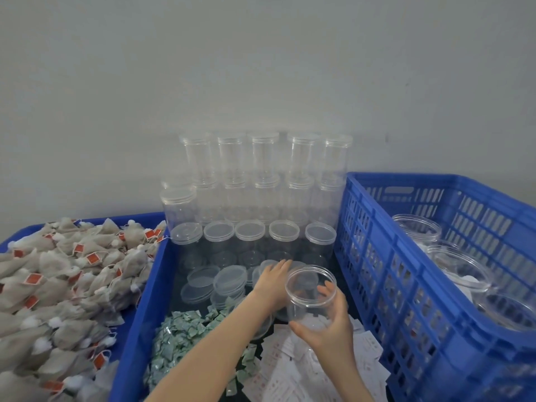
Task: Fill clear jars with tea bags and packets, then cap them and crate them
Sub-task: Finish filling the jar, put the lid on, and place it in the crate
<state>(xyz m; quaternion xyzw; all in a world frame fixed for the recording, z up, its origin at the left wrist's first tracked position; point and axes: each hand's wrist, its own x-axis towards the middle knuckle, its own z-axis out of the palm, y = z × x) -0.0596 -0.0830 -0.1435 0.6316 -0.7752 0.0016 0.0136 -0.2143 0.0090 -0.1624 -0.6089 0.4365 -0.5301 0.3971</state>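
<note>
- The right hand (324, 329) grips an open, upright clear jar (311, 297) just above the white packets (293, 369) in the middle blue bin (136, 329).
- The left hand (271, 281) lies flat, fingers spread, reaching forward past the jar toward loose lids (216, 284); it seems to hold nothing, though the jar partly hides it.
- The lids lie ahead and left of the jar, nearer the left hand.
- Tea bags (58, 285) fill the left tray; the blue crate (420, 285) stands right.
</note>
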